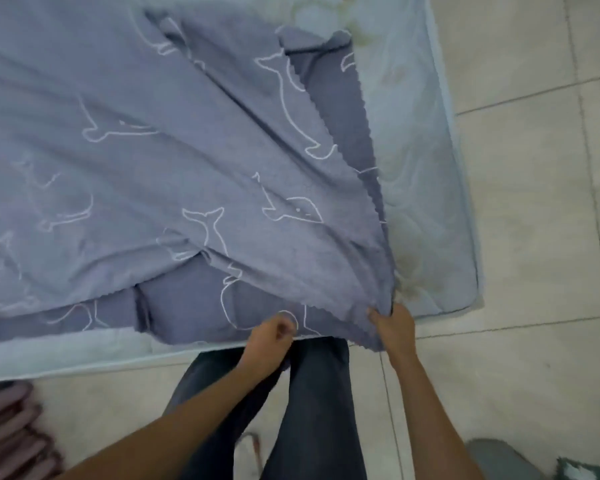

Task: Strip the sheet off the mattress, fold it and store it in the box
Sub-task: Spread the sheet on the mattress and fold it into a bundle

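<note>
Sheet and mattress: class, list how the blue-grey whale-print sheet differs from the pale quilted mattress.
The blue-grey whale-print sheet is darker, with white outlines; the pale quilted mattress shows stitched swirls. The sheet is rumpled; the mattress lies flat. The right hand grips the sheet's corner, not the mattress. Both are bluish fabric.

The single wide-angle view sits on the person's head, tilted steeply down over the near right corner of the mattress [426, 202] on the tiled floor [534, 237]. The person's legs [312, 410] show directly beneath the lens.
</note>
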